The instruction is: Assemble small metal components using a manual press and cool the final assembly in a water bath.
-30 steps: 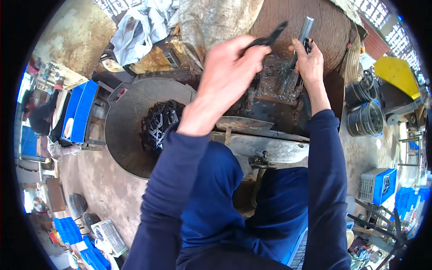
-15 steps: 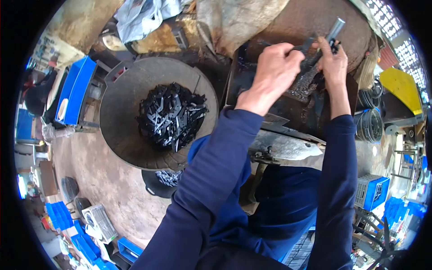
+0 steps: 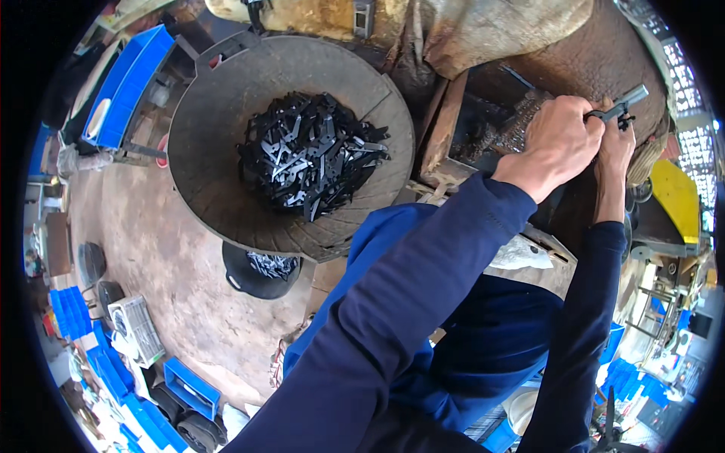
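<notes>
My left hand [image 3: 555,140] is closed at the upper right, its fingertips against a dark, hook-ended metal piece [image 3: 594,115]. Right beside it, my right hand [image 3: 616,151] grips a tool with a silver metal bar [image 3: 631,96] and small black fittings [image 3: 625,119]. Partly covered by my left hand, the joint between the dark piece and the tool cannot be made out. Both hands are over a wood-sided trough [image 3: 453,113] with dark, wet-looking grit [image 3: 502,136] in it. To the left, a wide round basin [image 3: 204,166] carries a heap of black and shiny metal pieces [image 3: 302,158].
Under the basin a black bucket [image 3: 257,285] holds small metal parts. A large round brown surface [image 3: 596,53] rises behind the trough, a stained cloth [image 3: 498,30] draped over it. Blue bins [image 3: 128,87] stand left; a yellow panel [image 3: 674,200] is at far right.
The view has shifted, so the basin shows farther right and higher. My left hand has come up against my right hand; the silver bar is now tilted lower, pointing right.
</notes>
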`<action>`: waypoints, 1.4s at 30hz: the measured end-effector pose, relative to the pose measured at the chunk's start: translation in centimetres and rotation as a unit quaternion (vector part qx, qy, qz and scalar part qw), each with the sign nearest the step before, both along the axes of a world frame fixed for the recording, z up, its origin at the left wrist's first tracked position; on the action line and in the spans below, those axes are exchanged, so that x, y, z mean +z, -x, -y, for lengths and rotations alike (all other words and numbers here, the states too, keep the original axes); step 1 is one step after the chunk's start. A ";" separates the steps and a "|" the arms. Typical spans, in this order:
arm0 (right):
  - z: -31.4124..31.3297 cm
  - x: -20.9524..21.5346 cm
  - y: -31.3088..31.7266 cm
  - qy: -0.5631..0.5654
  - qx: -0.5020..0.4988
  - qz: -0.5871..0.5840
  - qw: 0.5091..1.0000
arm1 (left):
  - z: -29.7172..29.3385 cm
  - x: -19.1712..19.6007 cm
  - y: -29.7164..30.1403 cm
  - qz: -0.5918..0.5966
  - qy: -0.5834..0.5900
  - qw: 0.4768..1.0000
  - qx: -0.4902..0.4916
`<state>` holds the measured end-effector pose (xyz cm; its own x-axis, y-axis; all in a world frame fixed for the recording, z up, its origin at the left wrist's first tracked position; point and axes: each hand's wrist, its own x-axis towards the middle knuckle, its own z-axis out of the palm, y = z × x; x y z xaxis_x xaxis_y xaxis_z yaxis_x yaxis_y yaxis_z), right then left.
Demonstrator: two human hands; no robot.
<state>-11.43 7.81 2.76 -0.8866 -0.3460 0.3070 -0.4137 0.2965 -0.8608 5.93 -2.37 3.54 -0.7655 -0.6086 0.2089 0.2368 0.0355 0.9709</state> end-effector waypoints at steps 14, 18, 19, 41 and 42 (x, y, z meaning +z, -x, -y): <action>0.4 0.4 -0.4 -0.014 -0.016 -0.004 1.000 | -0.5 1.4 -1.5 0.039 0.038 0.998 0.022; -0.5 0.2 -0.3 0.017 0.003 0.049 0.999 | -0.5 1.6 -1.9 0.050 0.064 0.996 0.043; -0.7 0.5 -0.6 -0.001 0.003 0.054 0.999 | -0.3 1.6 -1.8 0.050 0.070 0.995 0.053; -13.2 0.3 -18.2 -0.274 0.309 -0.118 0.903 | 0.2 -1.2 0.2 0.131 0.255 0.958 0.025; -13.1 -0.3 -18.8 -0.282 0.312 -0.121 0.899 | 0.6 -1.8 0.4 0.143 0.283 0.948 0.016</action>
<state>7.37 20.93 2.50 -0.3967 -0.9141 0.0837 -0.8057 0.3030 -0.5090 5.55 -3.02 1.75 -0.8231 -0.4846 0.2960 -0.0424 0.5723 0.8189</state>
